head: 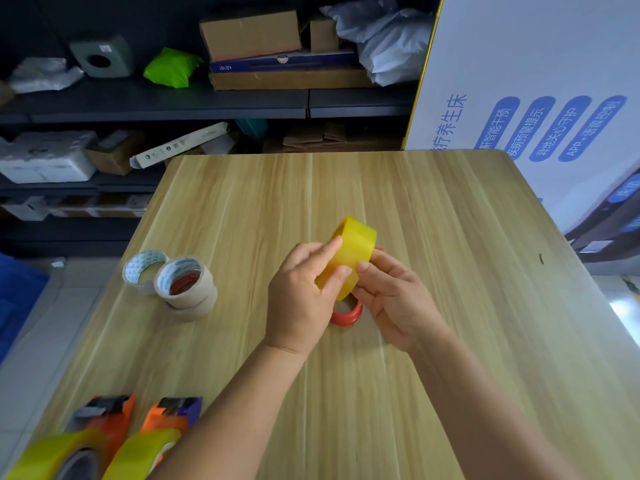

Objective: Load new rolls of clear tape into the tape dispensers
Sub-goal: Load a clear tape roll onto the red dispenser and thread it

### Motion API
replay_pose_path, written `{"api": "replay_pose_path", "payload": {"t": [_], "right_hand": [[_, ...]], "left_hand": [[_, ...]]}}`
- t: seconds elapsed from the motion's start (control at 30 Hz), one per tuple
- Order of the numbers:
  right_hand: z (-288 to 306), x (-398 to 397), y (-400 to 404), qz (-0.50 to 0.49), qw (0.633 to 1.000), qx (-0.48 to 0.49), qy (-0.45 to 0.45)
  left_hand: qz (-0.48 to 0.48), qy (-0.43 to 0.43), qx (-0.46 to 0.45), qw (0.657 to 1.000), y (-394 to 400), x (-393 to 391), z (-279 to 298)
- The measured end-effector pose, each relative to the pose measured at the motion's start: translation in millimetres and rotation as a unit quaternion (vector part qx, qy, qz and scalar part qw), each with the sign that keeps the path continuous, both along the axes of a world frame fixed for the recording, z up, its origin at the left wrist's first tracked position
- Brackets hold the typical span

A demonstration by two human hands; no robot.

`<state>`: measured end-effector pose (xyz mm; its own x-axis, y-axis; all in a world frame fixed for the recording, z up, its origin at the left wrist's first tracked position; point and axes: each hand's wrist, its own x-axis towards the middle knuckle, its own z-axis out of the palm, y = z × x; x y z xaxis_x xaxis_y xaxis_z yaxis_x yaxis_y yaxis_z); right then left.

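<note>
A yellowish clear tape roll (356, 245) is held on edge above the middle of the wooden table (450, 209). My left hand (301, 296) grips its near side, thumb and fingers curled on the rim. My right hand (391, 296) pinches the roll's outer face with thumb and forefinger. Under the hands lies a red dispenser part (348, 315), mostly hidden. Two orange dispensers, one at the bottom left edge (104, 420) and one beside it (162, 424), each carry a yellowish roll.
Empty cardboard tape cores (183, 285) are piled on the table's left, with one more core (143, 270) beside them. Dark shelves with boxes (249, 34) and bags stand behind. A white printed board (540, 98) leans at the right. A blue bin (17, 299) is on the floor, left.
</note>
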<state>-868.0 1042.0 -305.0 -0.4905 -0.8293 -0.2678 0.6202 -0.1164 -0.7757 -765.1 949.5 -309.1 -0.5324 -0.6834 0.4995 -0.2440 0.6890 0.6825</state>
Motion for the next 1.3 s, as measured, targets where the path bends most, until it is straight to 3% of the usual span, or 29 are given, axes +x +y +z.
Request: {"api": "replay_pose_path", "payload": {"t": [0.23,0.37,0.53,0.67,0.87,1.3], "right_hand": [[7,-2,1,-0.004,1.000,0.016,0.020],[10,-4,2,-0.010,0.999,0.016,0.025],[16,-6,4,-0.013,0.999,0.013,0.034],[21,-7,6,-0.003,0.998,0.003,0.055],[24,-4,7,-0.016,0.995,0.025,0.090],[22,-1,14,-0.010,0.993,0.063,0.104]], "left_hand": [[-0.022,-0.059,-0.098,0.993,-1,0,2],[-0.029,-0.018,-0.091,0.995,-4,-2,8],[-0.043,0.000,-0.016,0.999,-2,-1,19],[-0.043,-0.058,-0.065,0.995,-6,0,25],[-0.028,-0.063,-0.126,0.990,-5,4,26],[-0.030,-0.055,-0.034,0.997,3,10,18]]}}
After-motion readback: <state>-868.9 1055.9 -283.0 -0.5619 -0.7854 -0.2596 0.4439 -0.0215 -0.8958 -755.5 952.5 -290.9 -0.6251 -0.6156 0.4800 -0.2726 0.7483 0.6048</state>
